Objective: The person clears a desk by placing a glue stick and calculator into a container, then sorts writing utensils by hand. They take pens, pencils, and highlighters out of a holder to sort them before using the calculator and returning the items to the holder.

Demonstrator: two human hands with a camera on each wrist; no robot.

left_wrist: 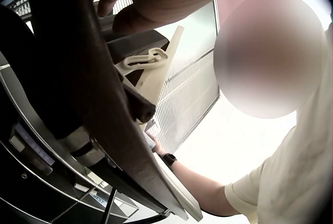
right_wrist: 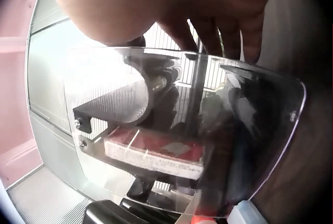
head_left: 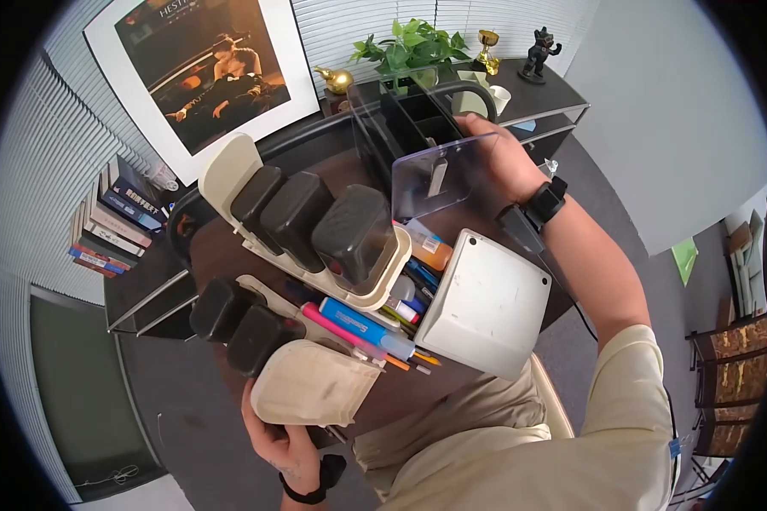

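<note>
On the dark round table [head_left: 349, 434] sits a beige two-part holder [head_left: 349, 294] with several black rounded bins [head_left: 354, 234]. My left hand [head_left: 285, 447] is at the near-left end of the holder's front part [head_left: 311, 383], its fingers along the outer side; the left wrist view shows fingertips close to a black bin [left_wrist: 138, 42]. My right hand [head_left: 511, 162] reaches to the far side of a black organizer [head_left: 413, 123] with a clear front panel [head_left: 443, 179]. In the right wrist view its fingers [right_wrist: 208, 36] extend spread behind the panel's upper edge.
Markers [head_left: 358, 328], pens and an orange-labelled bottle [head_left: 430, 249] lie between the holder and a white box [head_left: 490, 302]. Behind the table are a potted plant [head_left: 413, 51], a framed poster [head_left: 204, 77] and a black figurine [head_left: 539, 55]. Books [head_left: 115, 217] stand at left.
</note>
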